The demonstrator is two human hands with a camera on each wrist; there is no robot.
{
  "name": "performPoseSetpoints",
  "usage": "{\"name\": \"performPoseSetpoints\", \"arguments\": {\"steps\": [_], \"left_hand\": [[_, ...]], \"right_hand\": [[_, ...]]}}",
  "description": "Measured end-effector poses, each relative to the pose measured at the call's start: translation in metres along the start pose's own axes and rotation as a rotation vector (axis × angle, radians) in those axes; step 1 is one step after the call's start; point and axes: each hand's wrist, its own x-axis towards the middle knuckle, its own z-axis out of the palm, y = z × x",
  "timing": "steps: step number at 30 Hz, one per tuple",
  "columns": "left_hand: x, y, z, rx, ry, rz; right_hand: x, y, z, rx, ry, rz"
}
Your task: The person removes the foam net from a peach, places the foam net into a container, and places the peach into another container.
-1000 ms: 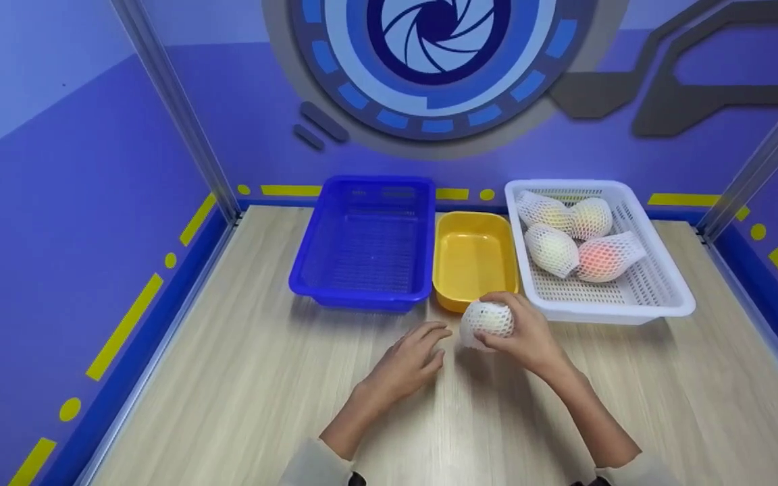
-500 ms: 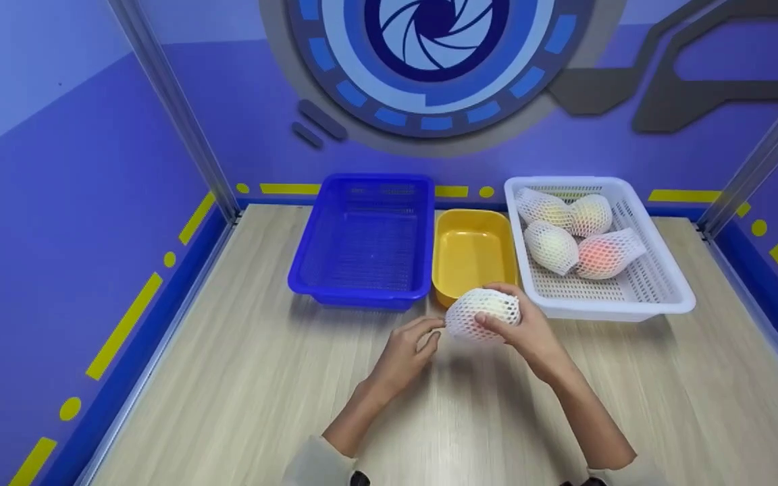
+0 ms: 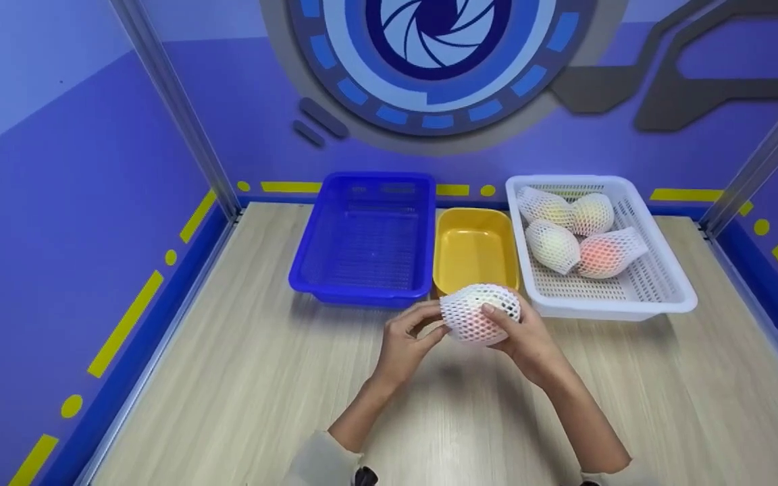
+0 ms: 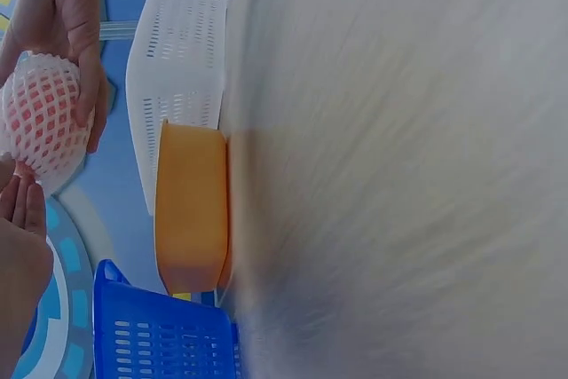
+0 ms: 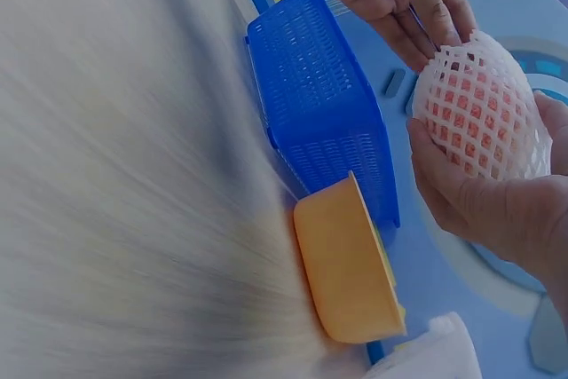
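Note:
In the head view, my right hand [image 3: 531, 341] grips a round, pinkish-yellow fruit wrapped in a white foam net [image 3: 477, 314], its thumb across the near side. The fruit's exact kind is obscured by the mesh. My left hand [image 3: 409, 341] pinches the open left end of that net between thumb and fingers. From the left wrist, the left fingertips [image 4: 25, 197] show at the net's mouth, where a bit of red skin peeks out. The right wrist view has the wrapped fruit [image 5: 475, 117] held between both hands, raised above the table.
Behind the hands stands a yellow tub [image 3: 475, 263], between a blue basket [image 3: 362, 295] on the left and a white basket [image 3: 605, 309] on the right. Several net-wrapped fruits [image 3: 552, 246] lie in the white basket. A blue wall [image 3: 227, 135] rises behind the wooden table [image 3: 227, 378].
The right hand has turned the wrapped fruit so the net's end points left. My left hand has come up from beside it and taken hold of that end.

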Motion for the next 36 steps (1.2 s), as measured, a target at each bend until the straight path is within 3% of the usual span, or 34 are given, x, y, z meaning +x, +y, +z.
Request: {"name": "performPoseSetpoints", "arguments": {"steps": [5,9,16,20,28,36], "left_hand": [[0.002,0.003,0.001,0.005,-0.010,-0.002],[0.002,0.007,-0.001,0.027,-0.059,-0.022],[-0.001,0.009,-0.002,0.287,-0.120,-0.004],[-0.001,0.009,0.000,0.352,-0.137,0.007],[-0.001,0.007,0.005,0.373,-0.154,0.054],[-0.002,0.005,0.009,0.368,-0.145,0.056]], "right_hand": [[-0.001,0.001,0.001,0.037,-0.034,0.010],[-0.002,0.002,0.001,0.066,-0.073,0.001],[-0.003,0.004,0.002,0.093,-0.080,-0.009],[-0.003,0.006,0.003,0.090,-0.087,-0.008],[-0.003,0.008,0.004,0.094,-0.101,-0.012],[-0.004,0.010,0.006,0.121,-0.110,-0.001]]}}
